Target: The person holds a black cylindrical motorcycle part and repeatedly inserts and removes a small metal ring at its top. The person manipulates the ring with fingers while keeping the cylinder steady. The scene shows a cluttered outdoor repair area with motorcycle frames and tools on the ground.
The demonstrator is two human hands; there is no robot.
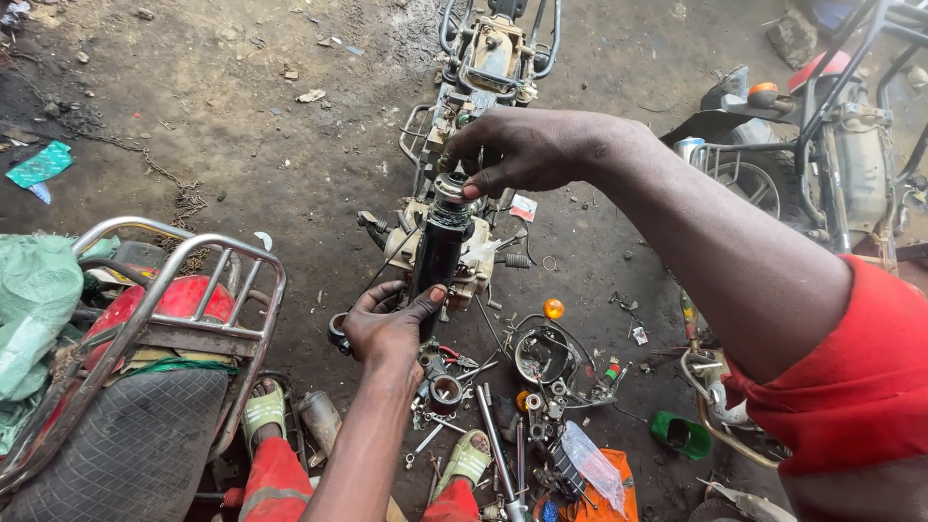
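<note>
Red-sleeved right forearm crosses the view; its right hand (527, 150) caps the silver top of a black cylindrical shock absorber (440, 246) with fingers curled, pinching the top. Below, the left hand (391, 324) grips the cylinder's lower end, fingers wrapped. It stands upright above a stripped motorcycle frame (483, 68) and scattered metal tools (503, 445).

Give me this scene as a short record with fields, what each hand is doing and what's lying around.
setting: dirt floor of an open-air repair spot
left hand: grips the lower part of a black tube, held upright
right hand: fingers on the tube's metal top cap
behind the tube: stripped motorcycle frame
ground below: scattered tools and parts, orange lens
left side: red motorcycle rear with rack
feet: green sandals
</note>
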